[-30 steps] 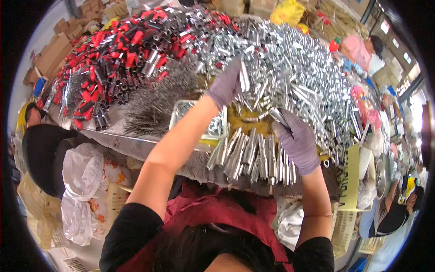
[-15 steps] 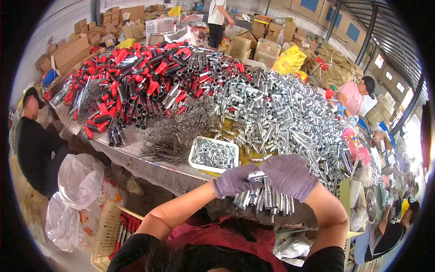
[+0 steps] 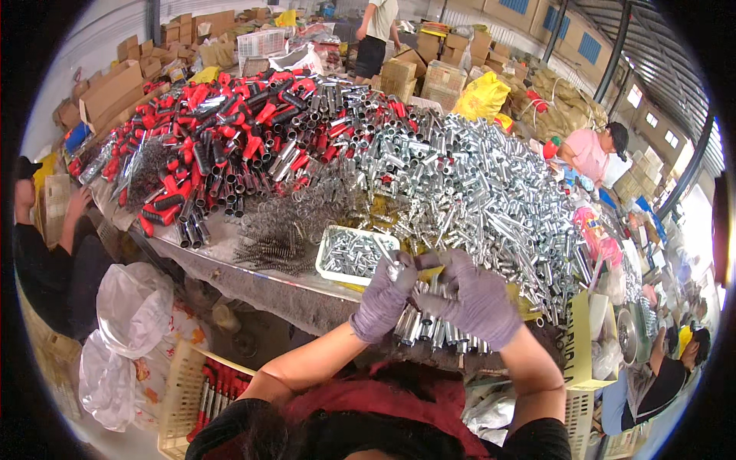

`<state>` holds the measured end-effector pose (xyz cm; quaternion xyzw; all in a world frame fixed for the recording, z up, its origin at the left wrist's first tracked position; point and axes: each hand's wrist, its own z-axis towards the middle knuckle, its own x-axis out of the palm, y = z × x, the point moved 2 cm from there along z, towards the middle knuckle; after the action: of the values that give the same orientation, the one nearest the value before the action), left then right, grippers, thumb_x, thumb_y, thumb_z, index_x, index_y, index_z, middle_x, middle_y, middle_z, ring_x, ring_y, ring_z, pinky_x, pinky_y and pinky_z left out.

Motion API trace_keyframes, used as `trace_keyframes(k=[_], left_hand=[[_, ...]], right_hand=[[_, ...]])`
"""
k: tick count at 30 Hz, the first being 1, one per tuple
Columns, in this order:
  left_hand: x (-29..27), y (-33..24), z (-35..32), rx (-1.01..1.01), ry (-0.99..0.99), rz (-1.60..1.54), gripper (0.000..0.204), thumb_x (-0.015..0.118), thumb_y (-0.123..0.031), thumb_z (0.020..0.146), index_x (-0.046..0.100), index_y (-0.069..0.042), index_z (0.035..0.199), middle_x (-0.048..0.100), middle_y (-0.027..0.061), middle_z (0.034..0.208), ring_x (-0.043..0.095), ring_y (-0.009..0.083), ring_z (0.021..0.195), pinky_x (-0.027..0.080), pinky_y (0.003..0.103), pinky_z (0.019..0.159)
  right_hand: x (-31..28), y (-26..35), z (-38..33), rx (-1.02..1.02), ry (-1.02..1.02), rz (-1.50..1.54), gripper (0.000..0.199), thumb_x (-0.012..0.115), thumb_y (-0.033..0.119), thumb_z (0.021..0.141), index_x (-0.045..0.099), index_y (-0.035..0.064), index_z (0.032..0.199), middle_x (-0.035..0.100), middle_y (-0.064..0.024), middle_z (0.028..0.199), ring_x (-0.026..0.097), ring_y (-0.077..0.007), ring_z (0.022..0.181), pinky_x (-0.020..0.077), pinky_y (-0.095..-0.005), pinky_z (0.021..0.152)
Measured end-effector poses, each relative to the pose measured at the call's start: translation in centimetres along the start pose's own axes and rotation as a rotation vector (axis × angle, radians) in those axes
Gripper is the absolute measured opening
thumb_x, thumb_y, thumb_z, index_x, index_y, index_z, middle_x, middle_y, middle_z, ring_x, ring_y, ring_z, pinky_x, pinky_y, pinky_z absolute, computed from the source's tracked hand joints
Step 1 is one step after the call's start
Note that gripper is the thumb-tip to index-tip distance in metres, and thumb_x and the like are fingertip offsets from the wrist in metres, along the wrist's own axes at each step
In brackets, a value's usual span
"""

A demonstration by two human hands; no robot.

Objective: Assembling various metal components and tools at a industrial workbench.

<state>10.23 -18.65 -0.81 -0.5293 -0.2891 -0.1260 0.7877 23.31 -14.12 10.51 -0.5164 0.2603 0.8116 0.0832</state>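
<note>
My left hand (image 3: 383, 300), in a grey-purple knitted glove, is closed round a slim shiny metal tube (image 3: 386, 253) that pokes up past the fingers. Close beside it, my gloved right hand (image 3: 483, 307) is curved, thumb and fingers apart, with the tips near the left hand; nothing shows clearly between them. Below both hands, a row of chrome tubes (image 3: 437, 331) lies at the table's near edge. Behind the left hand stands a white tray (image 3: 320, 264) filled with small metal pins.
Across the table (image 3: 222, 264) spread a heap of red-and-black handles (image 3: 207, 149), loose springs (image 3: 284, 234) and a large pile of metal tubes (image 3: 491, 199). A yellow crate (image 3: 175, 399) holds red-handled pieces at lower left. A yellow box (image 3: 580, 337) stands at right. Several people are around.
My hands have turned and drawn slightly apart; the metal piece, earlier lying level between them, now points upward from my left hand. The person at far left has an arm raised toward the table.
</note>
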Motion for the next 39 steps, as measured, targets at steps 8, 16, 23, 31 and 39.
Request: trace_keyframes(k=[8, 16, 23, 31, 39], left_hand=[[1.8, -1.1, -1.2, 0.005, -0.075, -0.132, 0.027, 0.054, -0.032, 0.089, 0.041, -0.011, 0.1, 0.056, 0.0123, 0.11, 0.051, 0.0192, 0.106, 0.043, 0.03, 0.083], [1.5, -3.2, 1.3, 0.13, -0.244, -0.206, 0.029, 0.06, -0.039, 0.084, 0.046, -0.013, 0.085, 0.047, 0.0004, 0.067, 0.05, 0.014, 0.069, 0.044, 0.034, 0.072], [3.6, -2.1, 2.5, 0.355, 0.285, 0.181, 0.023, 0.067, -0.019, 0.078, 0.048, -0.01, 0.086, 0.055, 0.0062, 0.078, 0.057, 0.0246, 0.082, 0.043, 0.044, 0.088], [-0.1, 5.2, 1.6, 0.621, 1.109, 1.524, 0.029, 0.071, -0.022, 0.064, 0.06, -0.014, 0.09, 0.056, 0.0047, 0.097, 0.053, 0.0264, 0.104, 0.031, 0.05, 0.102], [1.7, 3.2, 1.7, 0.196, 0.97, 1.327, 0.05, 0.066, -0.038, 0.073, 0.053, -0.008, 0.11, 0.055, 0.0155, 0.104, 0.052, 0.0325, 0.102, 0.035, 0.045, 0.095]], right_hand=[[4.7, -2.7, -2.4, 0.087, 0.034, 0.176, 0.046, 0.057, 0.045, 0.082, 0.054, 0.0029, 0.101, 0.061, -0.0117, 0.078, 0.06, -0.0262, 0.064, 0.0468, -0.0336, 0.062], [7.2, -3.4, -5.1, 0.072, 0.223, 0.166, 0.046, 0.046, 0.049, 0.086, 0.056, 0.004, 0.083, 0.057, -0.0188, 0.063, 0.058, -0.0378, 0.062, 0.0438, -0.0449, 0.056], [8.0, -8.8, -6.1, 0.05, 0.044, 0.006, 0.037, 0.044, 0.041, 0.089, 0.057, 0.0069, 0.087, 0.061, -0.0138, 0.079, 0.06, -0.0304, 0.066, 0.0464, -0.0391, 0.057], [3.2, -21.3, -4.3, 0.679, -0.074, -0.234, 0.034, 0.042, 0.036, 0.091, 0.056, 0.0067, 0.1, 0.06, -0.0166, 0.096, 0.058, -0.0327, 0.089, 0.0449, -0.0424, 0.081], [5.4, -31.5, 1.2, 0.843, -0.069, -0.228, 0.036, 0.05, 0.031, 0.085, 0.054, 0.0029, 0.107, 0.06, -0.0216, 0.099, 0.057, -0.0366, 0.094, 0.0428, -0.0433, 0.083]])
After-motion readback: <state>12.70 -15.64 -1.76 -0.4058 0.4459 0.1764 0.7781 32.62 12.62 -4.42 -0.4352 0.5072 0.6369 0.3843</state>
